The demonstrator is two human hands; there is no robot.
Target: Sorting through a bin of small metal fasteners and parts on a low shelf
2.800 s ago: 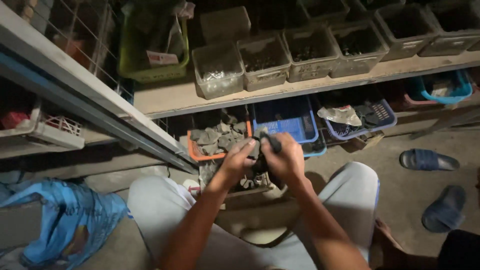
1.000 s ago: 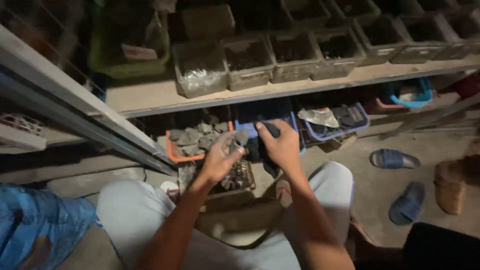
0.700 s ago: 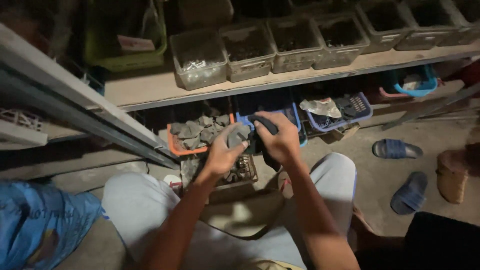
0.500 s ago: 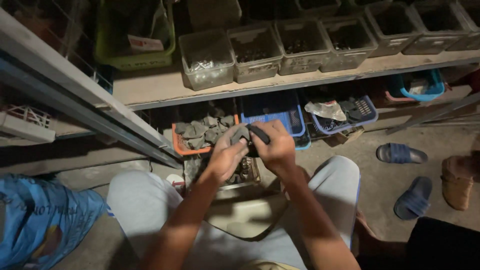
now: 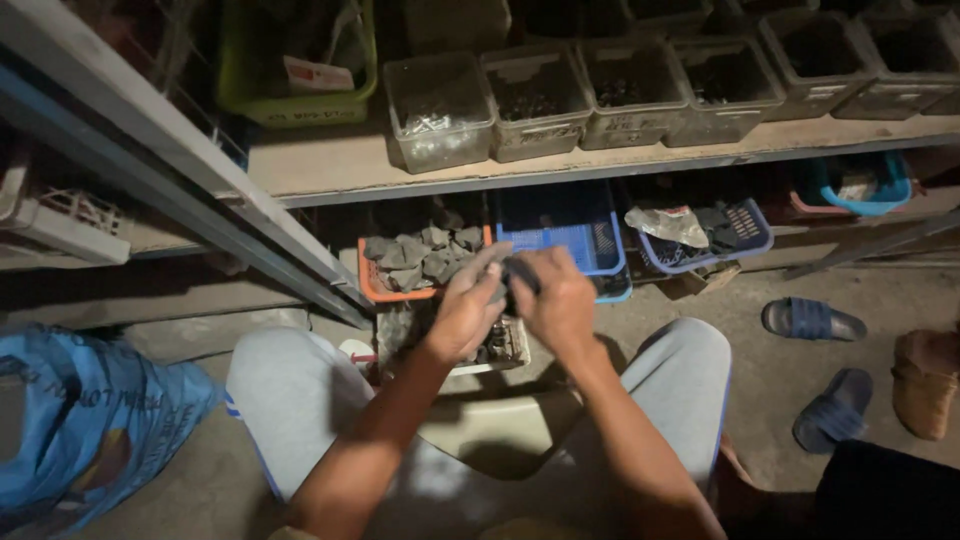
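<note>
Both hands have drawn a little nearer to the body since half a second ago, and they stay pressed together over the small tray. Left hand [image 5: 467, 308] and right hand [image 5: 556, 300] meet at a small dark part [image 5: 518, 272], the fingers of both curled around it, so it sits clamped between them; what the part is cannot be told in this light. It is held just above a white tray [image 5: 505, 352] of small dark pieces that stands on the floor between the person's knees, which are in grey trousers [image 5: 290, 400].

Just beyond the hands, on the low shelf, an orange basket [image 5: 372, 287] holds flat grey pieces, with a blue basket [image 5: 585, 243] touching its right side. Farther right is another blue basket [image 5: 745, 232] with a crumpled bag in it. On the wooden shelf [image 5: 330, 165] above stand clear plastic tubs [image 5: 438, 110] and a green crate [image 5: 298, 60]. Two dark sandals [image 5: 812, 320] lie on the floor at right, and a blue bag [image 5: 90, 420] sits near left.
</note>
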